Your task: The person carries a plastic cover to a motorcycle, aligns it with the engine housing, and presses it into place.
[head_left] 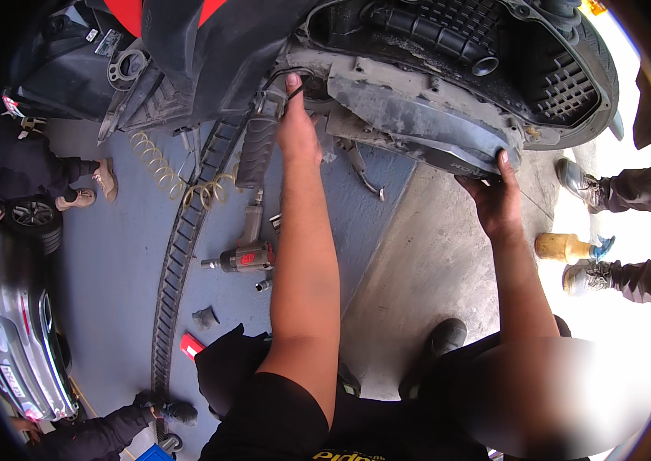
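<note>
One long cover [418, 115] being held along scooter [237, 61] edge, right end, by right hand [496, 201]; grip of left hand [298, 131], leftward, being hidden.

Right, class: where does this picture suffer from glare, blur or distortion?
Head view: glare bleaches the floor beyond the yellow bottle; head view: heavy blur hides a lower-right patch; head view: the floor grate bows, likely fisheye distortion; head view: left hand and right hand look fairly clear.

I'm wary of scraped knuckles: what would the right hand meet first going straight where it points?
The right hand would likely meet the long, dusty, dark-grey cover it's touching; depth beyond is unclear.
</note>
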`<state>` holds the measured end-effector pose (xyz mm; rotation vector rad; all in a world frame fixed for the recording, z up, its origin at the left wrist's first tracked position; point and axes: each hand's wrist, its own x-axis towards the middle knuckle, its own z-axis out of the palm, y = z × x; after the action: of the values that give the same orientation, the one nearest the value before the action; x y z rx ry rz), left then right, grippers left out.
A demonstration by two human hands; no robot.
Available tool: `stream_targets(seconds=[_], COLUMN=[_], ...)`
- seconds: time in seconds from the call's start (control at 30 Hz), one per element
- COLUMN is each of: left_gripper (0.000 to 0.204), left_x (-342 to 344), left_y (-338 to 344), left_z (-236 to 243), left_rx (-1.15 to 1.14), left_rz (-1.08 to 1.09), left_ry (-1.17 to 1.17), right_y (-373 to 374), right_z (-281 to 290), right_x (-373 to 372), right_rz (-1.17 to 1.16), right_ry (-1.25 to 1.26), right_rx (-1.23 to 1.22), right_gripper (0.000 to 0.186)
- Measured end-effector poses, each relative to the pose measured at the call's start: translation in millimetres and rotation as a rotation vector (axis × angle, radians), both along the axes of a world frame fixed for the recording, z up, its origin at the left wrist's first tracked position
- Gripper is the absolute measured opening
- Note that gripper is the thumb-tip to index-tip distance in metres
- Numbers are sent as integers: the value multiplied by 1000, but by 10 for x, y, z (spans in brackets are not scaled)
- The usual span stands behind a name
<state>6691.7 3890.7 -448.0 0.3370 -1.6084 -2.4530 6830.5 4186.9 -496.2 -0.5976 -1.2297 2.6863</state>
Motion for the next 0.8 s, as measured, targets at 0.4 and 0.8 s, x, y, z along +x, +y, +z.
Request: stream_targets(seconds=[0.4, 0.8], left_gripper=[75, 76], left_x=[-66, 47], left_y=[9, 147], left_z=[-86, 38], left_rx=[-68, -71], left_rz=[48, 59], left_ry=[-22, 41], right_y=[-105, -36], right_z=[135, 127], right_x=[17, -11], right_rz=[-27, 2], right_ry=[-25, -33], right_rx=[55, 67], right_gripper=[91, 90])
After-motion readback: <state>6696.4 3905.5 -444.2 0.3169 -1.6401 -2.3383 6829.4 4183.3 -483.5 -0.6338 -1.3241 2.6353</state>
